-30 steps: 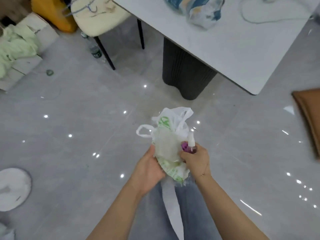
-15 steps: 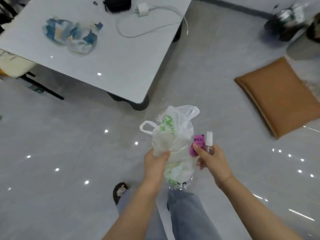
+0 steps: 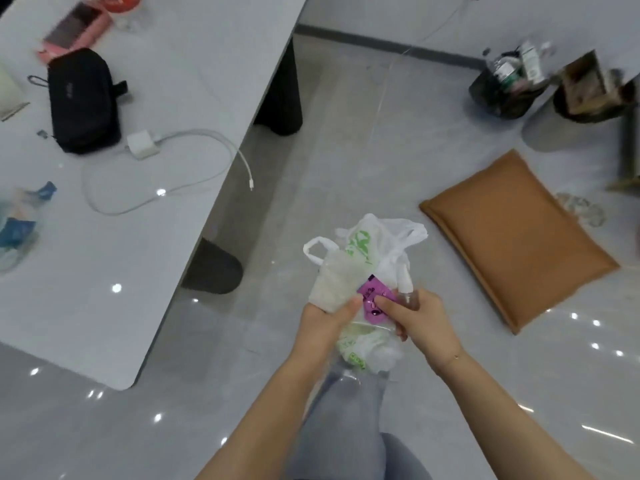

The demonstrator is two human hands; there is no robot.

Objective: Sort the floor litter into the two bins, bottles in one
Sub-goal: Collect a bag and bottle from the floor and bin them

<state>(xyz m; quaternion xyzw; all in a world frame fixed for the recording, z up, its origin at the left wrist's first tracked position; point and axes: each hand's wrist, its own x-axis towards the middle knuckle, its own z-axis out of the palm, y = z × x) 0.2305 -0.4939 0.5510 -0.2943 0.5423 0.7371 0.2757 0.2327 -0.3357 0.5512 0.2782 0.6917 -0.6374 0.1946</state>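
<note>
My left hand point(image 3: 323, 322) grips a bundle of white plastic bags point(image 3: 372, 251) with green print, held in front of my legs. My right hand point(image 3: 420, 318) holds a small clear spray bottle point(image 3: 406, 289) and pinches a purple packet point(image 3: 374, 299) against the bundle. Two dark bins stand at the far right on the floor: one bin point(image 3: 498, 95) holds bottles, the other bin point(image 3: 588, 105) holds cardboard and other litter.
A white table point(image 3: 121, 237) fills the left, carrying a black pouch point(image 3: 83, 102), a charger with cable point(image 3: 143, 145) and a pink item point(image 3: 74, 29). A brown cushion point(image 3: 512, 233) lies on the grey floor to the right. A thin cable hangs near the wall.
The view has swung right, bringing the two bins into sight. My hands still hold the bags, bottle and purple packet; the packet now shows more between my thumbs.
</note>
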